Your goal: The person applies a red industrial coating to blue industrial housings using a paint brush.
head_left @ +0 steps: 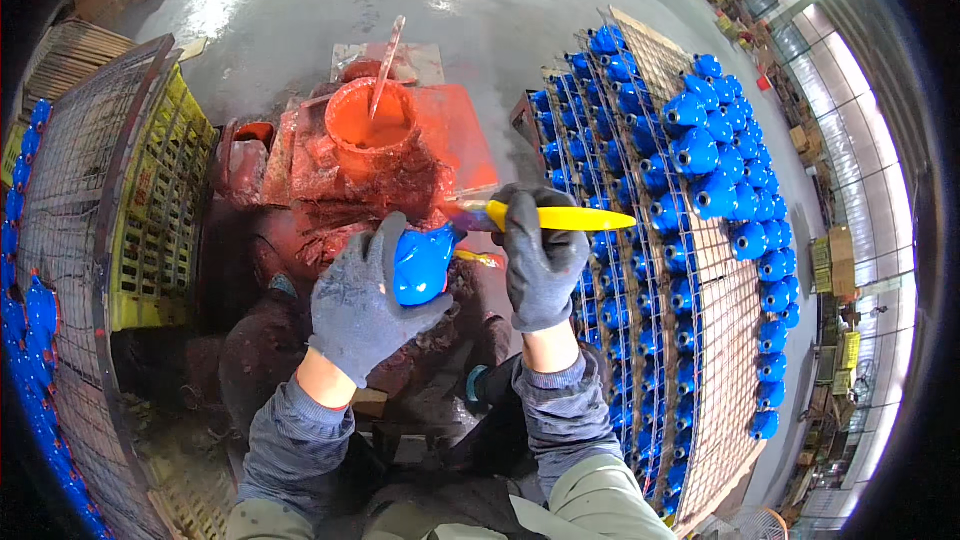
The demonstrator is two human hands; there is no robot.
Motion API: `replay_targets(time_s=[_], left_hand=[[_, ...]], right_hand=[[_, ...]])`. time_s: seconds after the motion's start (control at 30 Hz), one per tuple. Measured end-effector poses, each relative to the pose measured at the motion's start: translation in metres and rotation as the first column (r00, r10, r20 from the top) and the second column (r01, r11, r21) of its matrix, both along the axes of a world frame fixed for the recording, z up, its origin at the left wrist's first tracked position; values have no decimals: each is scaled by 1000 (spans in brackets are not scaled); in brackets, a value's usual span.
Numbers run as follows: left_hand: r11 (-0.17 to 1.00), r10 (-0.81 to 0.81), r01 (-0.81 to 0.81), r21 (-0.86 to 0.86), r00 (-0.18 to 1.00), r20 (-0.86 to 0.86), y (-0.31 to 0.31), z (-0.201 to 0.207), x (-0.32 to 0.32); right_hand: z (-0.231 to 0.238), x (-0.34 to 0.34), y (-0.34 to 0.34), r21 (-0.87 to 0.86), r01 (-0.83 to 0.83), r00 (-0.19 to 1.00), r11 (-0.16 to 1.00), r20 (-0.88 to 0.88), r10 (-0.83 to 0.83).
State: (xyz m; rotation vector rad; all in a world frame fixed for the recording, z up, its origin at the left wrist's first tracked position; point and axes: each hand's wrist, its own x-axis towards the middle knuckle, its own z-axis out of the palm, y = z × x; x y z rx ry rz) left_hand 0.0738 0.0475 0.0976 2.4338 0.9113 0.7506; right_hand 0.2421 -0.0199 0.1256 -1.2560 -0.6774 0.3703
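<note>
Your left hand (365, 295) is closed around the blue piece (420, 268), held up in the air: bulb end toward you, narrow neck away and rightward. Neck leans toward the brush (590, 219), which lies roughly crosswise, bristle end pointing left at the neck; touching or just short, can't tell. Your right hand (545, 255) grips its yellow handle. Mesh rack (715, 360) with similar pieces (695, 153): left edge near your right hand in view.
</note>
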Motion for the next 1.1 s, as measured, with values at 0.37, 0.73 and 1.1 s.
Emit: replay_targets(time_s=[0.37, 0.73, 1.1], left_hand=[[980, -20, 51, -193, 987, 159, 3, 0, 0], [-210, 504, 751, -626, 631, 589, 8, 1, 1], [219, 251, 644, -733, 688, 680, -12, -16, 10]], right_hand=[[-6, 9, -12, -119, 7, 869, 993, 491, 53], [-17, 13, 7, 202, -82, 985, 976, -133, 110], [-91, -6, 37, 344, -242, 276, 907, -872, 405]])
